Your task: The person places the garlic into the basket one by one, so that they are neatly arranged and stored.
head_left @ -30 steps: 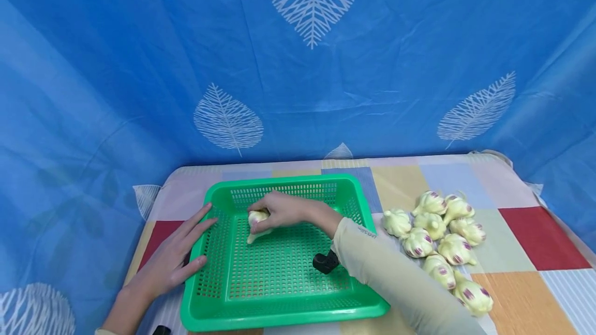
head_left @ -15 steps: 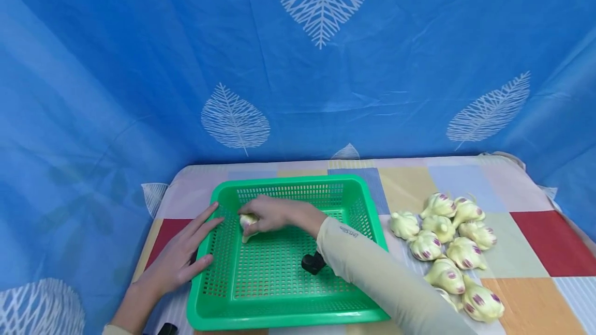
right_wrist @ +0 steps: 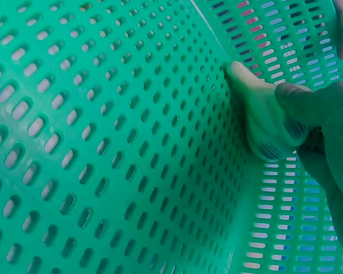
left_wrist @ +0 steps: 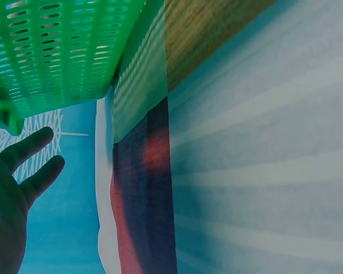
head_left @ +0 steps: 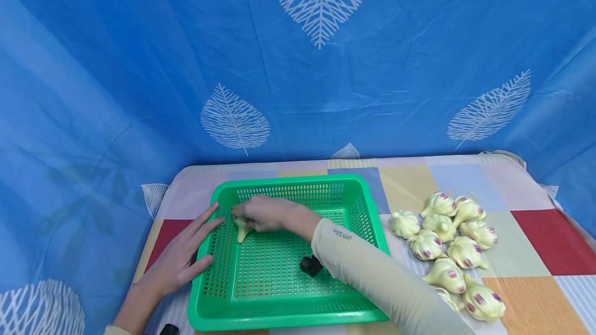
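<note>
A garlic bulb [head_left: 241, 228] with a stubby stem lies in the far left part of a green plastic basket [head_left: 288, 319]. My right hand [head_left: 263, 214] reaches down into the basket and grips this bulb between thumb and fingers. In the right wrist view the garlic bulb [right_wrist: 266, 117] rests against the basket's perforated floor near a wall, the thumb [right_wrist: 308, 105] pressed on it. My left hand [head_left: 179, 257] rests on the basket's left rim, fingers spread and fairly straight. Two of its fingers [left_wrist: 34, 148] show beside the basket wall in the left wrist view.
Several garlic bulbs [head_left: 440, 247] lie in a cluster on the patchwork tablecloth [head_left: 517, 293], right of the basket. Behind the table hangs a blue curtain [head_left: 363, 107] with white leaf prints. A black wrist device [head_left: 311, 266] hangs under the right forearm, above the basket floor.
My right hand has carried the garlic bulb leftward to the basket's left side and turned it so the stem points towards me. The left hand stays on the rim. The head view shifted slightly.
</note>
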`<control>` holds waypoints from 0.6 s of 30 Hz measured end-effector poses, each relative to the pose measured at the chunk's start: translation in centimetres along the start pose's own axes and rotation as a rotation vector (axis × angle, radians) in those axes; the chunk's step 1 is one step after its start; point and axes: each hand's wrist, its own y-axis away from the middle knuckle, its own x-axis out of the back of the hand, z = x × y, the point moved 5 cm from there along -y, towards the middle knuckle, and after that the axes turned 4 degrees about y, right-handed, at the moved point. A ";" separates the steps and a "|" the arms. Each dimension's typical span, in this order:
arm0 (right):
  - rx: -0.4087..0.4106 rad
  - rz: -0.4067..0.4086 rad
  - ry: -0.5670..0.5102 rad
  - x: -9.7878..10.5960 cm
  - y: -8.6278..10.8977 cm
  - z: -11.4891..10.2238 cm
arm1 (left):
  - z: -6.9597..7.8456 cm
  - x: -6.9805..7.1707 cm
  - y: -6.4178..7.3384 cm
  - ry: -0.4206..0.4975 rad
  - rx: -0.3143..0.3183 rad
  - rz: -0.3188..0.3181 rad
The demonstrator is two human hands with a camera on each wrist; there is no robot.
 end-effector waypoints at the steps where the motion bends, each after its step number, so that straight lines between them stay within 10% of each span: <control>1: 0.000 0.004 0.015 0.0 0.0 -0.1 | 0.0 0.0 0.0 0.000 0.002 -0.001; 18: -0.061 -0.103 0.298 1.4 2.3 -1.2 | 0.0 0.1 0.0 -0.026 0.022 -0.010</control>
